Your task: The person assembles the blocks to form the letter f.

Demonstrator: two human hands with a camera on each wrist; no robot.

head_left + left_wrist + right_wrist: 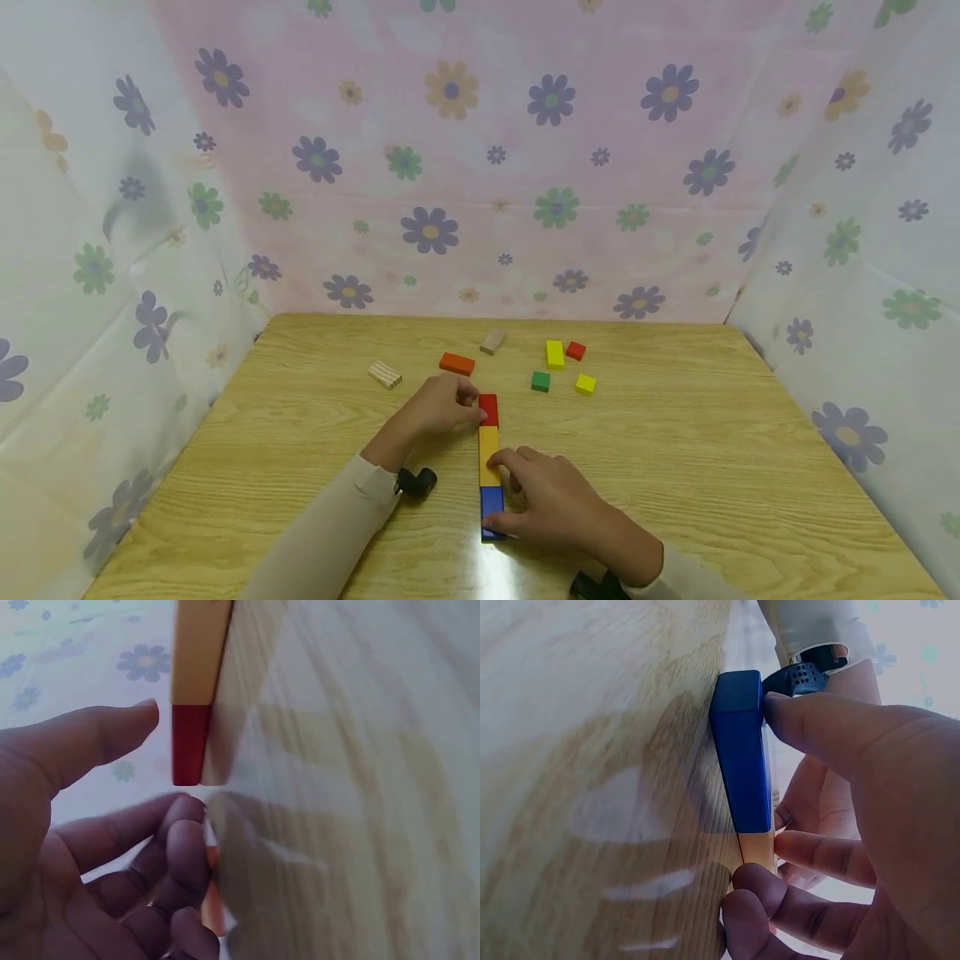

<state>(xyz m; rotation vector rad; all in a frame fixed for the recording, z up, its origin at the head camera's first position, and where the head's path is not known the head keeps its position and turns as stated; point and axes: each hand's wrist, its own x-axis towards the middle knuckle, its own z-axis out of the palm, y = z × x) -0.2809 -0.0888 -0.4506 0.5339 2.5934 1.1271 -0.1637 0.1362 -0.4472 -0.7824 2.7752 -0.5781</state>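
A red block [488, 410], a yellow-orange block [489, 454] and a blue block [492, 510] lie end to end in a straight row on the table. Beside the red block at the far end is my left hand [444, 406], its fingers loosely bent. In the left wrist view a small gap shows between the thumb [124, 735] and the red block. My right hand [558, 504] lies along the row's right side. Its thumb [802, 720] touches the blue block near the close end, and its index finger reaches the yellow-orange block. Other right fingertips rest low beside the row.
Behind the row lie an orange block [457, 363], a ridged wooden piece [385, 374] and a plain wooden block [492, 341]. To the right are a green block [541, 382], two yellow blocks [555, 354] and a small red block [576, 351]. Flowered cloth [502, 167] encloses the table.
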